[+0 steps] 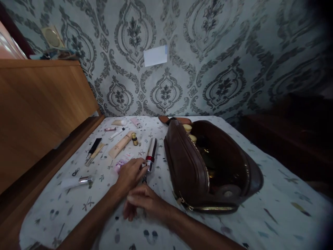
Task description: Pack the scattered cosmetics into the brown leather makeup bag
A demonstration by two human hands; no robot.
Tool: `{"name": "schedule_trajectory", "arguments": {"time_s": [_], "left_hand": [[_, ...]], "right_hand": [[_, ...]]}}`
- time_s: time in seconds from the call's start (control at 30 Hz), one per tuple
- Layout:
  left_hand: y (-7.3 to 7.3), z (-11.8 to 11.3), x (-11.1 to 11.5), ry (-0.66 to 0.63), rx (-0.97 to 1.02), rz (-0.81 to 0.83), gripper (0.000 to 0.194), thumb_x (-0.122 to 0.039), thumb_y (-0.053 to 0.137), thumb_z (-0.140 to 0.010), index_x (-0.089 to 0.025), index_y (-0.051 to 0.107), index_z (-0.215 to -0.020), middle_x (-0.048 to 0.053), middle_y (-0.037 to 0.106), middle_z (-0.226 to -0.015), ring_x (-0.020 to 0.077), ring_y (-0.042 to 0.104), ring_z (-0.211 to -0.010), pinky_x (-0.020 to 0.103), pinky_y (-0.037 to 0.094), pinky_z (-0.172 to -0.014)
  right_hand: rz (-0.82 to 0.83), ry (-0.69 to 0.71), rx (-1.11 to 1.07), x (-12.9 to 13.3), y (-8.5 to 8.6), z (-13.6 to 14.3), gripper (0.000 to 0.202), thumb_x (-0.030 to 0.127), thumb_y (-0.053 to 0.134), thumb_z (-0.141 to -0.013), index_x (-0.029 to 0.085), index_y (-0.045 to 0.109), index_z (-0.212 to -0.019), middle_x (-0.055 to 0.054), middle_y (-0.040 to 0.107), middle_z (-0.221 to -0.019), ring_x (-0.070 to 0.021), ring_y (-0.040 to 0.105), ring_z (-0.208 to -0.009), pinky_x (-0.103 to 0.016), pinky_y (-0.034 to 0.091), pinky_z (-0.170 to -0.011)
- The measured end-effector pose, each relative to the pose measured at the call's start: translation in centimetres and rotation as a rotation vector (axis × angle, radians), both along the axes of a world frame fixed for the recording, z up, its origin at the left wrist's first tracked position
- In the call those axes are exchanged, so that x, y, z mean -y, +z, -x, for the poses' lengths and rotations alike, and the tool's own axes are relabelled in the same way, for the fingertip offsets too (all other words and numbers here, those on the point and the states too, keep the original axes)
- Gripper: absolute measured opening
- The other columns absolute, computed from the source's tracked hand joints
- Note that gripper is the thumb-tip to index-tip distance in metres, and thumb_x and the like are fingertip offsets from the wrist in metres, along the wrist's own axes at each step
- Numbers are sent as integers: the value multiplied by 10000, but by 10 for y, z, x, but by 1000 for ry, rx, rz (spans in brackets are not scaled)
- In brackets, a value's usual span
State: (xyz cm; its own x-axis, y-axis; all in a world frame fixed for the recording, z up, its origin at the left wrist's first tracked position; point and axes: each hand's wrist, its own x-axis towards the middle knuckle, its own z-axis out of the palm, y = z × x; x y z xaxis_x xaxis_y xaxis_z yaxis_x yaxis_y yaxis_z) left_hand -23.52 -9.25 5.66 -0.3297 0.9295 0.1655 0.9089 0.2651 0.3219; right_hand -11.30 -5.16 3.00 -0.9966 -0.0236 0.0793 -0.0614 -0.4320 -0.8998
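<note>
My left hand [131, 173] is at the lower end of a silver bottle [151, 152] with a red band, thumb and fingertips closed on its base; the bottle lies on the patterned sheet. Just below, my right hand [145, 203] hovers or rests over the sheet with loosely bent fingers, and nothing shows in them. A small dark item [144, 179] peeks out between the two hands, its kind unclear. Partly behind my left hand is a pink-and-purple packet [120, 164]. To the right stands a brown leather bag [186, 163], unzipped, with yellow-capped containers [187, 128] inside.
Left of my hands lie a peach tube [121, 145], a small gold-capped bottle [134, 139], a black tube [94, 146], a white silver-capped bottle [75, 182] and several other cosmetics. A wooden cabinet [47, 114] borders the left; a patterned wall [166, 92] rises behind.
</note>
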Motion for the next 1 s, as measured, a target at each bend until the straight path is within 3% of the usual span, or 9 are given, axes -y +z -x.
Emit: {"name": "schedule_trajectory", "arguments": {"time_s": [0.17,0.27,0.43,0.6,0.7,0.8,1.0], "left_hand": [[9,27,15,146,-222,-19,252,-344,384,-980,-227,605,-952,71,680,-960,222,583,-978,310,435,-806],[12,40,25,270,-257,47,235,-402,448,-954,-221,583,-1018,84,662,-1046,247,576,-1034,316,438,-771],[13,41,31,339,-165,189,308,-390,548,-886,-212,519,-1136,99,618,-1162,276,593,-1064,332,436,-755],[17,39,30,344,6,163,325,-302,535,-854,-221,513,-1167,92,638,-1156,261,623,-975,327,416,-750],[18,41,31,277,181,89,291,-332,561,-828,-229,549,-1101,50,665,-988,230,617,-865,311,411,-719],[19,44,34,102,342,20,278,-366,604,-810,-224,571,-1047,-2,624,-837,180,577,-760,272,404,-667],[31,44,41,-249,520,1,330,-406,691,-773,-208,624,-1028,1,621,-905,155,550,-799,242,424,-691]], "right_hand": [[22,-21,30,0,1,0,521,611,647,-771,92,686,-750,-63,668,-669,-109,586,-550,-227,415,-550],[52,-23,38,0,-1,0,492,581,658,-779,90,686,-792,-68,682,-685,-108,590,-551,-223,409,-544],[108,-47,53,2,-5,2,460,547,658,-793,88,687,-794,-76,690,-677,-110,594,-534,-225,405,-533],[287,-175,129,0,-3,5,414,502,723,-754,105,678,-859,-73,697,-695,-111,599,-549,-218,396,-521],[440,-313,209,-3,-3,8,440,426,809,-695,146,643,-991,-62,714,-769,-120,632,-633,-215,423,-571],[512,-368,261,-4,-4,11,497,402,857,-647,169,609,-1009,-64,720,-820,-142,657,-685,-231,448,-604],[556,-351,290,-2,-2,14,479,496,852,-622,155,607,-852,-20,695,-772,-156,682,-691,-227,453,-569]]}}
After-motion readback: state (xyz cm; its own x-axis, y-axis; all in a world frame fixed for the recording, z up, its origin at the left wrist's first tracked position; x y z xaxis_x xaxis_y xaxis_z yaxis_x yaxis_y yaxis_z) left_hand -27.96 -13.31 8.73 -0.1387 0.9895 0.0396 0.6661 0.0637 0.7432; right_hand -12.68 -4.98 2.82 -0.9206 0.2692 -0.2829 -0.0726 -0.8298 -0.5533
